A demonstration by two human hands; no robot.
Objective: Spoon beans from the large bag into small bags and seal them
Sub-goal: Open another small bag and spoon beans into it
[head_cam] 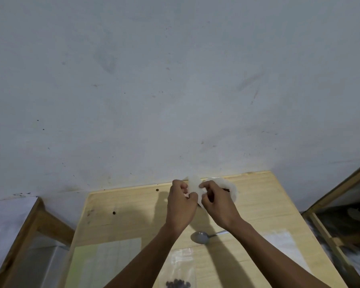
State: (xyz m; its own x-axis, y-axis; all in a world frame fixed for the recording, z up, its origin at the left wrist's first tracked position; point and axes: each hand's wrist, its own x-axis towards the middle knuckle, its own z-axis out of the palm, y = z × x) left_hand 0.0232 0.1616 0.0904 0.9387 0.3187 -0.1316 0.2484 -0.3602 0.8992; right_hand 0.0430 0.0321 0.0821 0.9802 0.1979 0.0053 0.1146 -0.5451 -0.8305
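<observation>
While both hands, left and right, pinch an empty small bag above the table beside the large bag, thin plastic may slip, leaving the mouth closed for the spoon

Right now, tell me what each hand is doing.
Left hand: closed, pinching the small bag.
Right hand: closed, pinching the same small bag from the other side.
</observation>
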